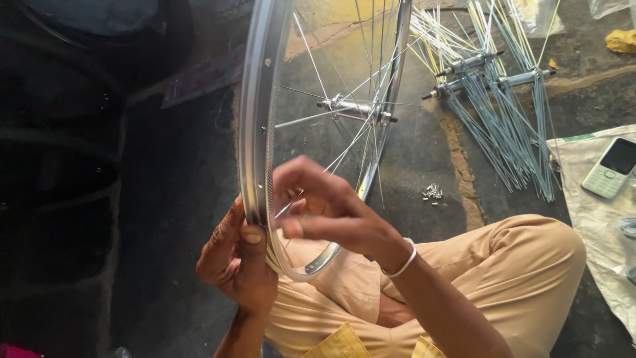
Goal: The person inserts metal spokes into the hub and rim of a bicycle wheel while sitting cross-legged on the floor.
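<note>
The left hand [237,255] grips the upright bicycle rim [255,126], while the right hand [328,209] seemingly pinches a spoke [344,149] inside it.

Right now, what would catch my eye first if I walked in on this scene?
The shiny bicycle wheel, standing upright in the middle. The left hand grips its rim at the bottom, and the right hand reaches in among the spokes. To the upper right, two hubs with loose spokes lie on the floor, beside a phone on a sack.
</note>
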